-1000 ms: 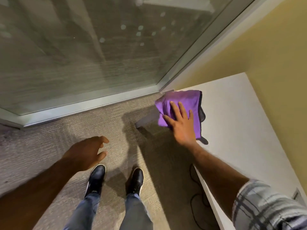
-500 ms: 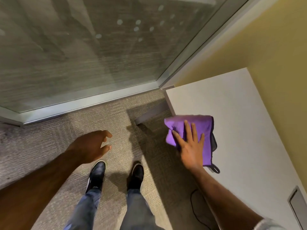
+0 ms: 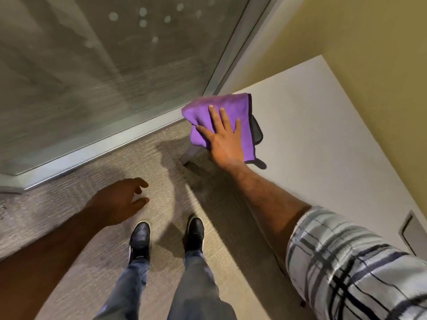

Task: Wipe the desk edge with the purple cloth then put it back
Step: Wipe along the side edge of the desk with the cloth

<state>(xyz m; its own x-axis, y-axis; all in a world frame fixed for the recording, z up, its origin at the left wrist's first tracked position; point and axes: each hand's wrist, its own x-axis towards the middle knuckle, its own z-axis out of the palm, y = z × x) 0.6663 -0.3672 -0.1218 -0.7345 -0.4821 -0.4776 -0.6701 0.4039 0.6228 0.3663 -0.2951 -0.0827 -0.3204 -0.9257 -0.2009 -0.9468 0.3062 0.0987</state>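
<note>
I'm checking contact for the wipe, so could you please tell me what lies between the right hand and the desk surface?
In the head view, only the purple cloth lies between them: the right hand presses flat on it at the white desk's near edge.

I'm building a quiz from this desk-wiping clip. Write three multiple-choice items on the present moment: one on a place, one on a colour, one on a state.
1. Where does the purple cloth lie?
A. on the carpet
B. over the white desk's far corner
C. in the left hand

2. What colour are the shoes?
A. black
B. red
C. white

3. What is the left hand doing?
A. pressing the cloth
B. gripping the desk
C. hanging free, holding nothing

Answers:
1 B: the cloth drapes over the corner nearest the glass wall.
2 A: both shoes are dark and glossy.
3 C: the left hand is over the carpet, while the right hand lies flat on the cloth.
</note>
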